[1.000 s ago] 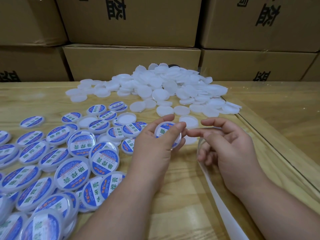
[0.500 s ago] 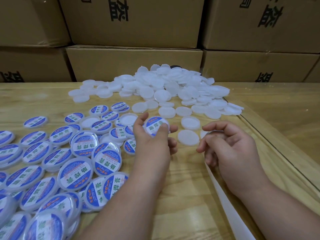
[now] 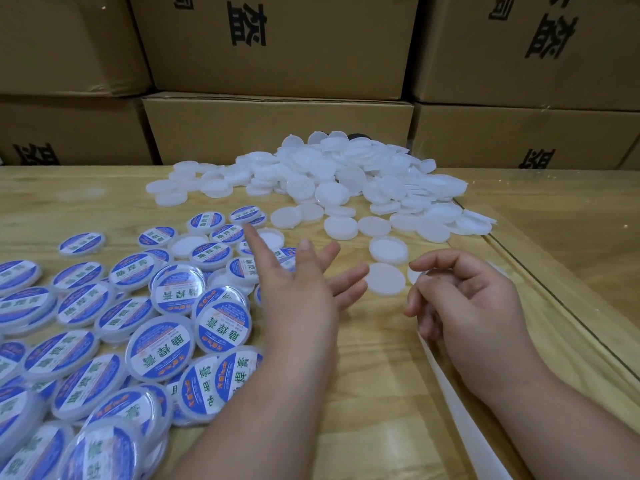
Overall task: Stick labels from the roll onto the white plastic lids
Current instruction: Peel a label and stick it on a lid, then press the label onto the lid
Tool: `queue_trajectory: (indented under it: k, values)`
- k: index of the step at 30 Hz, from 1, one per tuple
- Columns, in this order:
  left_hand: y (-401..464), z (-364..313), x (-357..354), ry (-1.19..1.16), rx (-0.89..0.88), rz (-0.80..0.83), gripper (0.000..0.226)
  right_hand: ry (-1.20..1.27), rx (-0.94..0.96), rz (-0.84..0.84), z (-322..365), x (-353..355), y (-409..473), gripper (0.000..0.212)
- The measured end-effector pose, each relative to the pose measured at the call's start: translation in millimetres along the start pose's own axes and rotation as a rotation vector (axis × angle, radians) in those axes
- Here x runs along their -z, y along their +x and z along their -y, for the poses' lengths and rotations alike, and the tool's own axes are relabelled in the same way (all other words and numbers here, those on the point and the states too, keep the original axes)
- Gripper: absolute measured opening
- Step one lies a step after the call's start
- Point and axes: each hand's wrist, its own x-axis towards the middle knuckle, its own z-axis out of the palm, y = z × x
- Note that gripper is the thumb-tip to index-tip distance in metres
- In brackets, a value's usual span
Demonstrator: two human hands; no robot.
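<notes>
Gone from the left hand [image 3: 304,289] is the labelled lid it gripped a moment ago; its fingers now spread empty over the labelled lids [image 3: 162,344]. Right hand [image 3: 464,299] curls loosely beside the backing strip [image 3: 460,407]; whether it pinches a label I cannot tell. Dozens done; plain white lids [image 3: 346,181] heaped behind, many left

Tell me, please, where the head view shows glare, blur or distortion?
Head view: soft glare on the glossy table and on the near labelled lids, which look blurred; left hand slightly motion-blurred; wide-angle lens bends the boxes at the edges.
</notes>
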Motion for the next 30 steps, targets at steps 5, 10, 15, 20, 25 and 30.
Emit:
queue_trajectory:
  k: [5, 10, 15, 20, 25, 30]
  values:
    - [-10.4, 12.0, 1.1, 0.543, -0.125, 0.264, 0.041, 0.000, 0.001, -0.025, 1.0, 0.5, -1.0, 0.014]
    - [-22.2, 17.0, -0.3, 1.184, -0.270, 0.658, 0.046, -0.006, 0.012, -0.045, -1.1, 2.3, 0.3, 0.024]
    - [-23.9, 19.3, -0.9, 1.364, -0.409, 0.673, 0.039, -0.012, 0.027, -0.050, -1.9, 1.9, 1.2, 0.018]
    - [-22.5, 21.4, 1.0, 1.371, -0.378, 0.542, 0.046, 0.003, 0.050, -0.121, -0.5, 1.8, 1.8, 0.027]
    - [-23.0, 24.0, 1.0, 1.490, -0.380, 0.583, 0.037, -0.058, 0.026, -0.195, -1.2, 4.4, 2.8, 0.036]
    - [-22.5, 22.3, 0.6, 1.362, -0.402, 0.545, 0.017, -0.172, -0.001, -0.327, -0.7, 7.5, 4.8, 0.038]
